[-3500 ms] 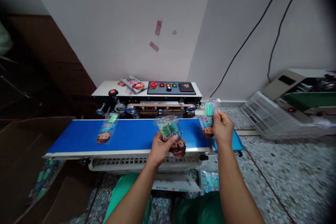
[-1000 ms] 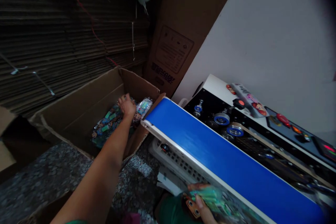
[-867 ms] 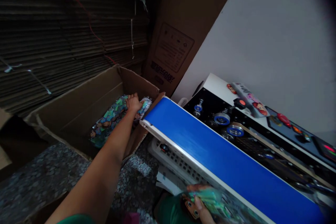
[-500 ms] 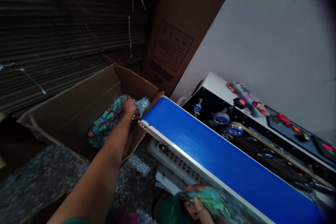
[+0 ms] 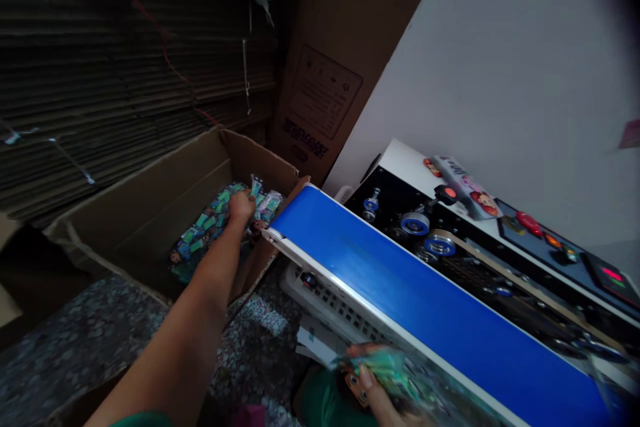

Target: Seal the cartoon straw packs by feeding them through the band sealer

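My left hand (image 5: pixel 241 205) reaches into an open cardboard box (image 5: pixel 165 183), its fingers closed around a small printed plastic packet (image 5: pixel 257 185) whose end sticks up past them. Under and beside it lie several similar shiny packets (image 5: pixel 203 230), green and blue with a cartoon face. At the lower edge, my right hand (image 5: pixel 375 397) grips a clear plastic bag (image 5: pixel 400 377) with green contents and a printed cartoon face. That bag is beside the near rail of a blue conveyor belt (image 5: pixel 395 287), and its lower part is blurred.
Behind the belt stands a machine with rollers (image 5: pixel 415 223) and a lit control panel (image 5: pixel 613 277). A white perforated basket (image 5: pixel 340 307) sits below the belt. Stacked flat cardboard (image 5: pixel 100 67) lines the back left, beside a tall brown carton (image 5: pixel 325 87).
My left hand has shifted slightly left, and a packet end now stands up beside its fingers. My right hand still holds the bag, slightly farther left in view.
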Action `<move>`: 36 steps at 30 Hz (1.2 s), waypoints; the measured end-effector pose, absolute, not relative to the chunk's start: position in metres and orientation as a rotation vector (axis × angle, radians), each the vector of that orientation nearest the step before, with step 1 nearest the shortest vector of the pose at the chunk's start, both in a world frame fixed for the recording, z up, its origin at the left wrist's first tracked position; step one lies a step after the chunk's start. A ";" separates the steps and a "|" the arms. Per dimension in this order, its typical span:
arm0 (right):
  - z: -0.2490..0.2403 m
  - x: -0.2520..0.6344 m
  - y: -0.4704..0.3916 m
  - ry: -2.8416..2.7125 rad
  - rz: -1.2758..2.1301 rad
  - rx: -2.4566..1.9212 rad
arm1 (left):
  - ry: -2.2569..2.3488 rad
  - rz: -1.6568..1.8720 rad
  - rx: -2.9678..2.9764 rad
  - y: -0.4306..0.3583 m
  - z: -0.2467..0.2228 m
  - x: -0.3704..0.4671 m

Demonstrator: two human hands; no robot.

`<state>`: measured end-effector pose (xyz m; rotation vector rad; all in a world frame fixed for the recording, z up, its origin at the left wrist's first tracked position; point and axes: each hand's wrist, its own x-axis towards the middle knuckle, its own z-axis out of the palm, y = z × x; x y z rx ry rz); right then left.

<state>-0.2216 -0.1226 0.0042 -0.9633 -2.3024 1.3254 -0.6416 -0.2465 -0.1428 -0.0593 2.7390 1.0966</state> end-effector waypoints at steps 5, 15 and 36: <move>0.020 -0.224 -0.131 -2.237 1.387 -1.021 | 2.503 1.497 -0.189 -0.258 -0.100 -0.630; 0.017 -0.216 -0.131 -2.195 1.542 -0.842 | 1.771 2.154 0.170 -0.258 0.046 -0.498; 0.014 -0.191 -0.127 -2.050 1.688 -0.781 | 1.308 2.134 0.463 -0.267 0.159 -0.377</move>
